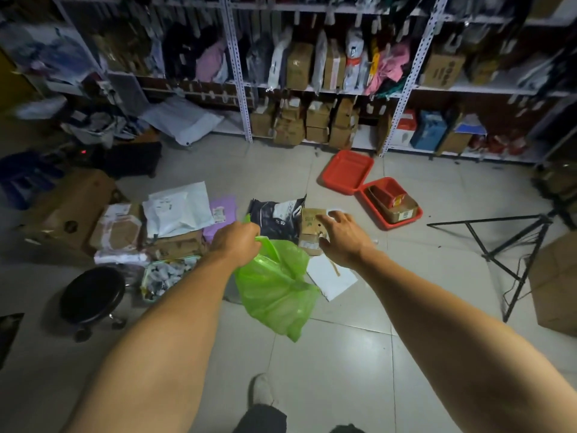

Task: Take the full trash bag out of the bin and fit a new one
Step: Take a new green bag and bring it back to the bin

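Left hand (237, 243) at frame centre, fingers curled tight around the gathered top edge of a green trash bag (276, 289) — bag hanging below the fist, crumpled and translucent, clear of the tiled floor (343, 354). Right hand (340, 237) just right of it, palm down, fingers spread and empty, hovering over a small cardboard box (312, 220) and not touching the bag. White sheet of paper (332, 278) on the floor beneath the right wrist. Dark mailer bag (278, 214) just beyond the two hands. Left of centre, a heap of white and purple mailers and flattened cartons (175, 214); black round stool (92, 293) at lower left. Red plastic trays (346, 171) at upper right of centre, one holding a brown box. Black tripod legs (499, 245) at right edge — metal shelving (237, 73) packed with parcels across the top. Bin itself not made out for certain.
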Available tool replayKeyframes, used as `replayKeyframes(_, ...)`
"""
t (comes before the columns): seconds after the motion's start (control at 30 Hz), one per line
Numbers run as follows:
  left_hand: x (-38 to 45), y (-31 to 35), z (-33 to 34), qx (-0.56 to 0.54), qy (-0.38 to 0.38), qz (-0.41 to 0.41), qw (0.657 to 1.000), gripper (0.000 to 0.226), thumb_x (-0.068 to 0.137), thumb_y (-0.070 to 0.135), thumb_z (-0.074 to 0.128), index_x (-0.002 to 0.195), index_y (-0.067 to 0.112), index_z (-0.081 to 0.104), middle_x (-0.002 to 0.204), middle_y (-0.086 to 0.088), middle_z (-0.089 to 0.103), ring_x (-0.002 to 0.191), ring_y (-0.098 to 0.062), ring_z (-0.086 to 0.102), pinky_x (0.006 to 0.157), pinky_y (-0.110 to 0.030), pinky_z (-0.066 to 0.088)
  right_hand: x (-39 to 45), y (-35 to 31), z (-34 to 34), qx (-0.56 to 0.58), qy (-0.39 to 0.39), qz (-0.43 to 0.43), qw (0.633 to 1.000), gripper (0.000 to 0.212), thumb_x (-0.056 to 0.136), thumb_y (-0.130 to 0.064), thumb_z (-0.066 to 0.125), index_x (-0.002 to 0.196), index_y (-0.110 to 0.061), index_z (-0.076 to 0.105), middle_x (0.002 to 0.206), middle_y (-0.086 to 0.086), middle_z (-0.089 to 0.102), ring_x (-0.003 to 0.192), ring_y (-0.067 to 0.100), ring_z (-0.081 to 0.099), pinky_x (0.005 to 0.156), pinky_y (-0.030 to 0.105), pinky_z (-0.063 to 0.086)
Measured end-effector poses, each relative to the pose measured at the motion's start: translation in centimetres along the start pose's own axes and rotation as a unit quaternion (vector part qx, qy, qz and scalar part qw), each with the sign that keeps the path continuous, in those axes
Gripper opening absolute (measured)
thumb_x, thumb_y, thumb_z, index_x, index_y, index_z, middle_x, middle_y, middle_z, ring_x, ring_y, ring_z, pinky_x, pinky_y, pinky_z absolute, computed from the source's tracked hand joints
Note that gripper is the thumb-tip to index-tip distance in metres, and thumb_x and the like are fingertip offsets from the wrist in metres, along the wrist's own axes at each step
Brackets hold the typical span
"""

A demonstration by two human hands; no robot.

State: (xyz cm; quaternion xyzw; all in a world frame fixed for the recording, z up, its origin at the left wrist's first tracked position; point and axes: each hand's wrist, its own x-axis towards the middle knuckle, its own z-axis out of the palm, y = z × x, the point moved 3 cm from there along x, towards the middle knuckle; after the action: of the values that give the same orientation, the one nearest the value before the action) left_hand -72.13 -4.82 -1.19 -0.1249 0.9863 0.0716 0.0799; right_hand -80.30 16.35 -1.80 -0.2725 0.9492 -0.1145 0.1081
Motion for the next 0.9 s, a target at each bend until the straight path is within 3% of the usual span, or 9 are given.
replayKeyframes(0.27,10.0,-3.2,-1.0,-0.025,-0.012,0.032,0.999,0.019,0.087,0.026,0.053,0.100,0.018,0.065,0.101,-0.014,0.068,0.093,-0.035,0.063,0.069,-0.034,0.044,9.0,-1.4,0.1,0.028,-0.002,0.031,0.999,0.052,0.089,-0.025,0.053,0.140,-0.018,0.045,0.143,0.015,0.044,0.133,0.034,0.036,0.104,0.040,0.039)
replayKeyframes(0.5,16.6,-4.7,-0.2,-0.047,-0.054,0.007,0.997,0.019,0.086,0.022,0.055,0.101,0.019,0.066,0.104,-0.015,0.068,0.097,-0.036,0.063,0.069,-0.033,0.043,17.5,0.7,2.3,0.037,-0.059,0.034,0.997,0.055,0.087,-0.024,0.054,0.141,-0.016,0.043,0.144,0.016,0.042,0.134,0.036,0.035,0.108,0.041,0.037)
replayKeyframes(0.73,21.8,-5.7,-0.1,-0.139,-0.049,-0.011,0.989,0.015,0.087,0.016,0.058,0.098,0.014,0.068,0.096,-0.018,0.071,0.093,-0.035,0.064,0.075,-0.036,0.048,23.9,0.6,4.5,0.061,-0.105,0.018,0.992,0.060,0.088,-0.031,0.052,0.145,-0.019,0.038,0.145,0.013,0.042,0.135,0.032,0.036,0.106,0.045,0.039)
replayKeyframes(0.9,24.4,-6.7,-0.4,-0.203,-0.039,-0.005,0.978,0.008,0.087,0.013,0.062,0.093,0.013,0.067,0.081,-0.017,0.069,0.078,-0.033,0.064,0.067,-0.033,0.045,26.6,-0.9,6.0,0.050,-0.132,0.001,0.990,0.062,0.087,-0.046,0.052,0.143,-0.021,0.042,0.146,0.011,0.046,0.133,0.032,0.040,0.108,0.042,0.038)
